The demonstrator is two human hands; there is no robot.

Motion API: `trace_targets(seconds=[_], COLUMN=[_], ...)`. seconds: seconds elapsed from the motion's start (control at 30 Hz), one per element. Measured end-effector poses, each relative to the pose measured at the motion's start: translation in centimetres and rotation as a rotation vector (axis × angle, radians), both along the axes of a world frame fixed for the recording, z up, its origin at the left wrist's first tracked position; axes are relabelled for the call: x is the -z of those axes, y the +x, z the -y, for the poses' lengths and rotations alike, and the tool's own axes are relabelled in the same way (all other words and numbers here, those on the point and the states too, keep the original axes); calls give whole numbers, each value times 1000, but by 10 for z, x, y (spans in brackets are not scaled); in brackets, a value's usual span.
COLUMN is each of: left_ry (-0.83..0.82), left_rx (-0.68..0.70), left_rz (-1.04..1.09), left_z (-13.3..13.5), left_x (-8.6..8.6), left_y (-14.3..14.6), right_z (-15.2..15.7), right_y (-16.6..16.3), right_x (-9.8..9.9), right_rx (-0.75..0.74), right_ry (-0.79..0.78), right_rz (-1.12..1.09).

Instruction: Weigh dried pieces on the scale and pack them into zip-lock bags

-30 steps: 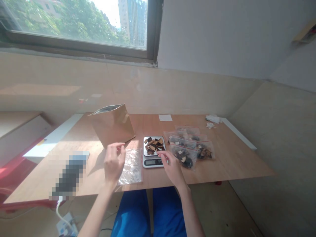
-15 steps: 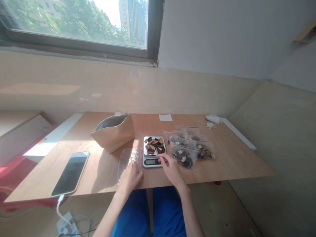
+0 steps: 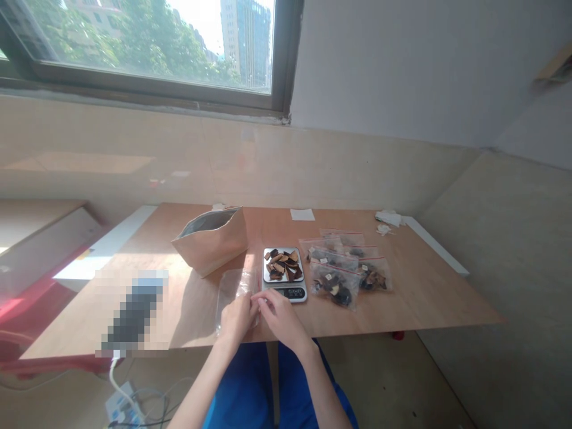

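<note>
Bag: a clear plastic zip bag [image 3: 235, 296], flat, with no contents that can be made out; its film catches the light in creases.
Bag position: on the near edge of the worktop [image 3: 429, 298], between the kraft paper pouch [image 3: 210, 241] and the kitchen scale [image 3: 285, 292], just beside the scale.
Left grip: the left hand [image 3: 236, 319] lies over the bag's near right part, fingers curled down and closed on the film.
Right grip: the right hand [image 3: 280, 317] is narrow, its fingertips [image 3: 255, 300] reaching left to the bag's right edge, close against the left hand. Whether they pinch the film, I cannot tell.
Scale: silver, with a dark tray [image 3: 272, 271] holding a heap of brown and black dried slices [image 3: 282, 265]. The display digits are too small to read. It stands just beyond the right hand, not touched.
Filled bags: a group of zip bags with red-lined tops [image 3: 335, 285], holding similar dark pieces and small labels, overlap to the right of the scale.
Pouch: upright, tilted slightly, with its silver-lined mouth open.
Further off: a white paper slip [image 3: 302, 214] and white scraps [image 3: 388, 217] near the far edge; a blurred-out dark oblong [image 3: 133, 310] at the left.
</note>
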State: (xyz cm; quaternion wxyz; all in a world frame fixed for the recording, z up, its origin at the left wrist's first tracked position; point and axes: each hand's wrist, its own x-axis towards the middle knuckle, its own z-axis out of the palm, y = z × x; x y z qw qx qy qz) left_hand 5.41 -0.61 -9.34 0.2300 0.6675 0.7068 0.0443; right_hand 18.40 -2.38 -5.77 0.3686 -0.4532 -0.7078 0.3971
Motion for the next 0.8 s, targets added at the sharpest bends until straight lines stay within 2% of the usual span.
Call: trace_targets(seconds=[0.1,0.17,0.27,0.33,0.47,0.5,0.6,0.67,0.73,0.8], left_ry=[78,170,307,354,416,461,618,653,639,650], left_rx=[-82,-121,-103,-83,-88,-140,-361,-415,-378,-358], left_rz=[57,190,454,585,767,815,942,965,925,842], left_z=[6,12,18,21,22,22,20,17,13,8], left_x=[0,0,-1,-3,-12,-16,-28,-35,-42,-46], left_y=[-8,-13,-16,-16,-14,-14,-14,-14,-15,-15], right_z=[1,-1,-8,-14,-30,-34,-45,-48,-49,-50], right_y=[-1,-4,-14,-19,-16,-12,7,22,38,53], right_x=[11,18,24,25,25,23,14,3,-6,-8], right_rx=[39,134,313,356,187,184,308,284,154,125], right_ry=[-45,-101,-198,-246,-288,-297,-287,-227,-138,-30], right_rz=[12,-1,-41,-89,-223,-245,-247,-197,-115,-8])
